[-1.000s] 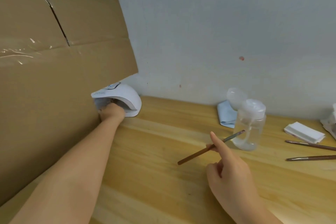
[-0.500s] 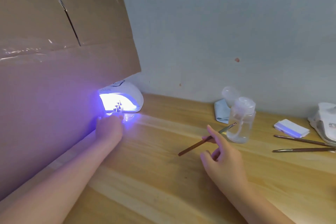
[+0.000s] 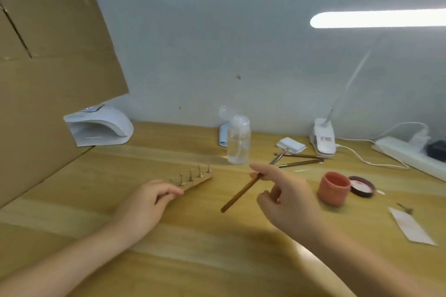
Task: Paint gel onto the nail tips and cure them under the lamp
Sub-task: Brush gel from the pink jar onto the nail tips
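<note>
My left hand [image 3: 144,202] grips the near end of a wooden strip [image 3: 198,179] that carries several small nail tips on pegs; the strip lies on the wooden table [image 3: 193,248], well in front of the lamp. The white curing lamp [image 3: 99,126] stands at the back left beside the cardboard, its opening dark. My right hand [image 3: 287,198] pinches a thin brown brush [image 3: 241,194] above the table, handle end pointing down to the left. An open pink gel jar [image 3: 334,188] stands right of that hand, its dark lid [image 3: 362,187] lying beside it.
A tall cardboard sheet [image 3: 48,79] walls off the left side. A clear pump bottle [image 3: 239,143], a white pad [image 3: 290,145], two more brushes [image 3: 299,159], a clip-on desk lamp [image 3: 323,137], a power strip [image 3: 410,155] and a paper slip [image 3: 412,226] sit behind and to the right.
The left hand has pulled the strip of nail tips out of the lamp and toward me. The lamp's purple light, lit half a second ago, is off. The view has swung right.
</note>
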Demonstrator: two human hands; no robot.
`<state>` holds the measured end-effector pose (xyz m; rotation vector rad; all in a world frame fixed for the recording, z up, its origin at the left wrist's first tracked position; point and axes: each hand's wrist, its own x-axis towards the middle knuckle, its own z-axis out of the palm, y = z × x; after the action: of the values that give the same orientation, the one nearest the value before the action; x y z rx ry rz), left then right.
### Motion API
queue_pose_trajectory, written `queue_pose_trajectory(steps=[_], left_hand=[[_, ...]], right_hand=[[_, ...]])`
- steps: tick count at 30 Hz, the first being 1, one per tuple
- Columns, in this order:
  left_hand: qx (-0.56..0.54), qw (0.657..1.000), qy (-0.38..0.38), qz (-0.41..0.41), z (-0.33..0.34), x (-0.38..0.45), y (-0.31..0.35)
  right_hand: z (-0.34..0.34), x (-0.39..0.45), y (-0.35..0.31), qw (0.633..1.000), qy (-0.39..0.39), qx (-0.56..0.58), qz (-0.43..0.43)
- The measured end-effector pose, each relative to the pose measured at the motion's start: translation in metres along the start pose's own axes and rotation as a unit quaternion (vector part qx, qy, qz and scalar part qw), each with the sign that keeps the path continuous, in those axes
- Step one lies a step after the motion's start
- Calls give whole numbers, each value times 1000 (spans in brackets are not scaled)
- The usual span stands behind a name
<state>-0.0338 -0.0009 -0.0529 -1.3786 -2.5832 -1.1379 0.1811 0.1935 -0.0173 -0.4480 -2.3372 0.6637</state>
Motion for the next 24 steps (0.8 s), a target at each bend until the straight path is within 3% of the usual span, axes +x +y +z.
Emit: queue_pose_trajectory(steps=[4,8,11,14,16,19,21,24], left_hand=[[2,990,-84,114,56,-3,62],[-20,975,-106,193,98,4,111],[-33,973,-130,187,120,15,143],[-30,981,-158,112,126,28,164],[-17,989,-114,89,125,28,167],[23,988,-1,151,124,19,167],[-63,983,5,170,125,9,170],[-213,957,-52,188,127,-2,181]], right_hand=[[-64,-35,40,990,126,-61,-12],[-95,-58,75,981,181,-2,63],[-105,-62,93,976,183,70,97],[-109,-63,99,971,186,118,93],[-106,-64,101,971,175,136,89],[-98,-64,95,970,162,165,76],[-92,-63,86,972,139,184,55],[-83,-64,77,970,76,223,56]])
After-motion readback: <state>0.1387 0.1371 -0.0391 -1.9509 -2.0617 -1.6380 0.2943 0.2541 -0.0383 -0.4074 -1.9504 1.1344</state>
